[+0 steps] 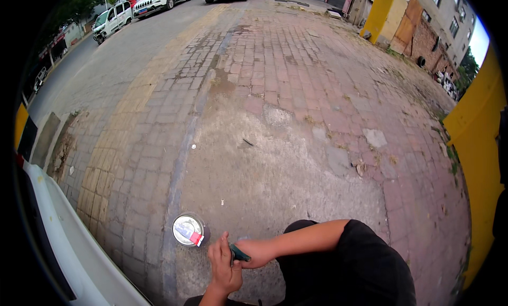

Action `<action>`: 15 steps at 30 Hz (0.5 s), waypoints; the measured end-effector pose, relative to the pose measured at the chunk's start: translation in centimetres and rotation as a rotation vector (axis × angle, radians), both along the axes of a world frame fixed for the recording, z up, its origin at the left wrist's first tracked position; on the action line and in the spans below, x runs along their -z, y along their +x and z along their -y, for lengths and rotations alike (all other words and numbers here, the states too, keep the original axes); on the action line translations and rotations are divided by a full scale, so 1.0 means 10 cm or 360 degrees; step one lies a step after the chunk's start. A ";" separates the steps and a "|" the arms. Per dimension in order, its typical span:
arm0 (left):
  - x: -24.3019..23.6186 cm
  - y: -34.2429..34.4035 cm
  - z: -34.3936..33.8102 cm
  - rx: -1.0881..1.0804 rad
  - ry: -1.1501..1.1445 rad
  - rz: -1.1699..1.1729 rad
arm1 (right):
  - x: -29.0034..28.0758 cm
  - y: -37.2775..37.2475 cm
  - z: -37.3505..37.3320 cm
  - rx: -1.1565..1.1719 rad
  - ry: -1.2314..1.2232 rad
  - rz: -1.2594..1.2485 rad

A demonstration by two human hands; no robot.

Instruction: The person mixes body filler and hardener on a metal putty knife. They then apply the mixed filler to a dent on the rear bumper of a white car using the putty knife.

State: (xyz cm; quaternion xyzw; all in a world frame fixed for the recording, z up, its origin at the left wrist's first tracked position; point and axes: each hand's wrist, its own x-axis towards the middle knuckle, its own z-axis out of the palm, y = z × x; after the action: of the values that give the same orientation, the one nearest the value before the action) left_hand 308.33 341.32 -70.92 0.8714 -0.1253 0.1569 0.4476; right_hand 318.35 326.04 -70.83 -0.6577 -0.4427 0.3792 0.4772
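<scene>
Near the lower edge, my left hand (223, 268) and my right hand (258, 252) meet over the ground. Between them shows a small dark green object (242, 254), whose kind I cannot make out. My right hand is closed around it. The left hand lies against its other side, one finger pointing up and the others bent at it. Just beyond my left hand stands a round can (182, 219) with a shiny metal lid. A flat white and blue packet or tube with a red end (193, 236) lies across the lid.
Around the can is worn concrete (238, 168), bordered by brick paving (312, 57). A white car body part (69, 221) curves along the left. Yellow posts (479, 126) stand at right. Parked vehicles (159, 0) line the far left. A dark scrap (247, 142) lies ahead.
</scene>
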 end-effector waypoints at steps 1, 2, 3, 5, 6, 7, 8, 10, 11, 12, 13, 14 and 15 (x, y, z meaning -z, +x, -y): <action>0.00 0.00 0.01 -0.0012 -0.0011 -0.0025 | -0.03 0.03 0.00 -0.0031 -0.0001 0.0022; -0.01 0.00 0.01 -0.0006 -0.0013 -0.0026 | -0.05 0.05 0.00 -0.0062 -0.0003 0.0043; -0.02 0.00 0.02 0.0000 -0.0014 -0.0024 | -0.06 0.06 0.00 -0.0098 -0.0015 0.0030; -0.03 0.02 0.05 0.0003 -0.0031 -0.0003 | -0.06 0.08 0.03 -0.0176 -0.0042 0.0006; -0.04 0.03 0.05 0.0003 -0.0042 0.0016 | -0.05 0.05 0.04 -0.0211 -0.0103 0.0056; -0.06 0.04 0.06 -0.0002 -0.0053 0.0036 | -0.02 0.00 0.05 -0.0252 -0.0164 0.0108; -0.11 0.06 0.07 0.0044 -0.0015 0.0027 | 0.00 -0.06 0.06 -0.0298 -0.0225 0.0163; -0.28 0.05 0.02 0.0107 0.0071 -0.0010 | 0.23 -0.15 -0.03 -0.0282 0.0141 0.0206; -0.34 0.09 -0.01 0.0079 0.0164 0.0057 | 0.32 -0.15 -0.05 -0.0351 0.0176 0.0210; -0.36 0.08 -0.02 0.0027 0.0248 0.0060 | 0.34 -0.17 -0.08 -0.0423 0.0209 0.0191; -0.35 0.03 0.02 -0.0037 0.0316 0.0013 | 0.22 -0.16 -0.06 -0.0478 0.0089 0.0055; -0.38 0.06 0.09 0.0054 0.0450 0.0005 | 0.13 -0.10 0.00 -0.0542 -0.0043 -0.0079; -0.44 0.13 0.23 0.0197 0.0568 -0.0027 | 0.30 -0.11 0.24 -0.0466 0.0367 0.0042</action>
State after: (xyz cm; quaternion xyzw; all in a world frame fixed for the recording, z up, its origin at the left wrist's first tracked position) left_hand 309.63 339.05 -66.47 0.9289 -0.2008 0.0969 0.2956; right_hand 317.29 323.67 -73.79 -0.5320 -0.5804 0.3827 0.4834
